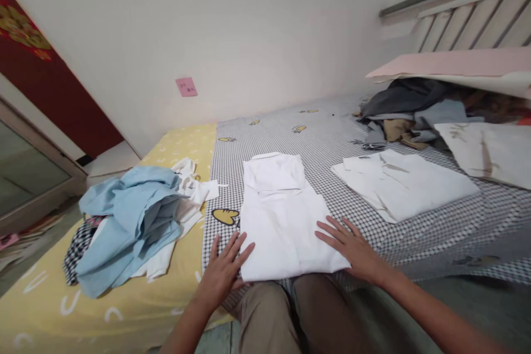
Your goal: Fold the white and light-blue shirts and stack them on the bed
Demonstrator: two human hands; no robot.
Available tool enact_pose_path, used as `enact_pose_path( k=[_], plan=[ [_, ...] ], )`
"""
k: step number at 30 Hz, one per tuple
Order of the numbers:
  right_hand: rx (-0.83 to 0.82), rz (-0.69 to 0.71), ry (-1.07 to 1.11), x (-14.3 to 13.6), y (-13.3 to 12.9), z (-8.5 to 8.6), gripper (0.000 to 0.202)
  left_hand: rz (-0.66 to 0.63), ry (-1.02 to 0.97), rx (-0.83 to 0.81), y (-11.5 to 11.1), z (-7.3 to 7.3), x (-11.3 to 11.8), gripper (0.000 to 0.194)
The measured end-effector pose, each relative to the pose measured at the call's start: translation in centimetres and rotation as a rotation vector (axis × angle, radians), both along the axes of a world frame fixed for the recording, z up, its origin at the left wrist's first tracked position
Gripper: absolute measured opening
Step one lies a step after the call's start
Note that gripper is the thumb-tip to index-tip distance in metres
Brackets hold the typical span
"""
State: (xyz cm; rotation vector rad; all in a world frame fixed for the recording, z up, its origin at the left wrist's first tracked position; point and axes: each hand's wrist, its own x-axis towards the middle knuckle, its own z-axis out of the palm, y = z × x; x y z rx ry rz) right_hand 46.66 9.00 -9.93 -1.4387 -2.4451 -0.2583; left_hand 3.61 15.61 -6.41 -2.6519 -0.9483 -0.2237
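A white shirt lies on the checked bedsheet in front of me, its sides folded in and its upper end folded over into a flap. My left hand rests at its lower left edge, fingers spread, the fingertips just over the cloth. On the opposite side, my right hand lies flat with spread fingers on the lower right edge of the shirt. Neither hand grips the fabric. To the right lies another folded white garment, apart from the shirt.
A heap of clothes with a light blue shirt on top sits on the yellow sheet at left. Dark garments are piled at right under a pink board. A white wall with a pink note stands behind.
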Motion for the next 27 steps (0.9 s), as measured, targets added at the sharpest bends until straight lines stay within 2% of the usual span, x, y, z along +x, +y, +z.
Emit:
enact_pose_path(
  k=[6, 9, 13, 16, 20, 24, 27],
  plan=[
    [-0.049, -0.073, 0.201, -0.1, 0.9, -0.3, 0.062, 0.18, -0.001, -0.314, 0.1, 1.4, 1.9, 0.096],
    [-0.039, -0.157, 0.274, -0.5, 1.5, -0.6, 0.05, 0.26, -0.079, -0.355, 0.2, 1.8, 2.5, 0.085],
    [-0.021, -0.27, 0.296, -1.2, 2.2, -0.6, 0.046, 0.339, -0.173, -0.365, 0.5, 1.9, 3.2, 0.066],
    [0.016, -0.315, 0.259, -1.6, 2.5, -0.6, 0.044, 0.309, -0.186, -0.32, 1.2, 1.9, 3.7, 0.059],
    [0.076, -0.309, 0.265, -1.7, 3.1, -1.0, 0.035, 0.217, -0.229, -0.266, 2.5, 2.5, 4.6, 0.05],
    [-0.037, -0.221, 0.348, -1.3, 4.2, -1.2, 0.028, 0.17, -0.269, -0.414, 3.5, 4.2, 5.1, 0.034],
    [-0.13, -0.164, 0.433, -1.2, 4.5, -0.2, 0.029, 0.15, -0.327, -0.538, 3.3, 5.5, 4.6, 0.041]
  ],
)
